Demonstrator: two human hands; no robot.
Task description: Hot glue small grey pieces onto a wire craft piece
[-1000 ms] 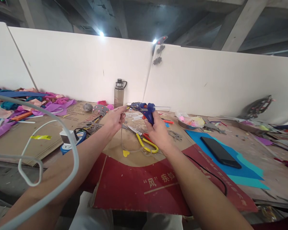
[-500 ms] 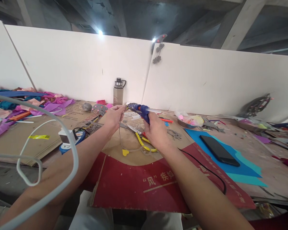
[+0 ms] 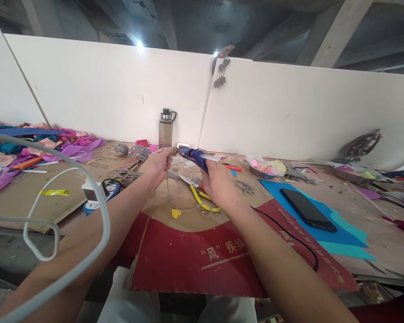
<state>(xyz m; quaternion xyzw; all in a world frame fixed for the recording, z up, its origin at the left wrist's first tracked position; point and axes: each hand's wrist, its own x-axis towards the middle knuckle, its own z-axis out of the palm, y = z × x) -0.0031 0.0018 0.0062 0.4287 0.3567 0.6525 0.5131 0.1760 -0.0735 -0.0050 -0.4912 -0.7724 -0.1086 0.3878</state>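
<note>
My right hand (image 3: pixel 220 181) is wrapped round the handle of a blue hot glue gun (image 3: pixel 197 157), with a whitish glue stick (image 3: pixel 212 158) poking out of its back. The nozzle points left, at the fingertips of my left hand (image 3: pixel 160 165). My left fingers are pinched on a thin grey cord (image 3: pixel 169 190) that hangs to the cardboard, where a small yellow heart (image 3: pixel 176 213) lies by it. What sits right at the fingertips is too small to make out. Below the gun lie yellow-handled pliers (image 3: pixel 202 199) and scissors (image 3: pixel 187 181).
A water bottle (image 3: pixel 166 128) stands against the white partition (image 3: pixel 104 85). To the right, a black phone (image 3: pixel 308 210) lies on blue sheets (image 3: pixel 343 235). Coloured scraps (image 3: pixel 50 143) cover the far left. A white cable (image 3: pixel 103 211) loops across the near left, over my left arm.
The glue gun and my right hand have shifted very slightly left and down. My left hand has moved a little left, still pinching the cord.
</note>
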